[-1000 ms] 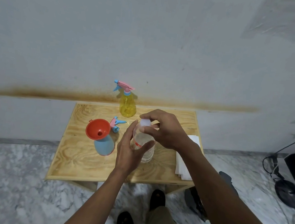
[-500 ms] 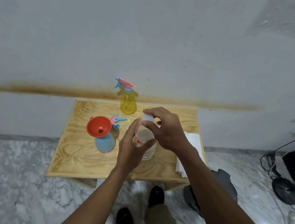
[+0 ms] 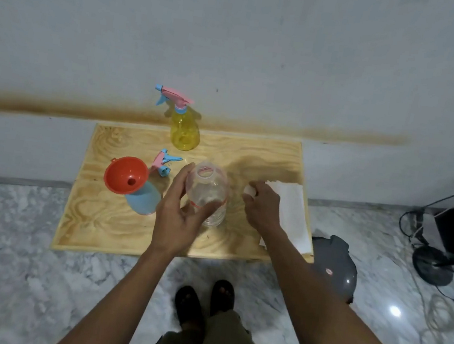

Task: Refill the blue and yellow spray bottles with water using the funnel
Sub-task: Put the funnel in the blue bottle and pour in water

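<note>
Here, left hand [image 3: 177, 217] gripping ribbed clear plastic bottle [image 3: 208, 195], right hand [image 3: 261, 204] pinching its round white cap [image 3: 250, 190].

- Two spray bottles: one yellow spray bottle [image 3: 184, 132] and one blue spray bottle [image 3: 143, 200].
- One orange funnel [image 3: 126, 174].
- One loose spray head [image 3: 165, 162].
- One clear water bottle [image 3: 209, 195].
- One white cap [image 3: 249, 191].
- One stack of white paper towels [image 3: 292, 211].
- One wooden table [image 3: 99, 222].
- Two hands: one left hand [image 3: 180, 217], one right hand [image 3: 263, 207].
- Two feet in dark sandals [image 3: 204, 300].
</note>
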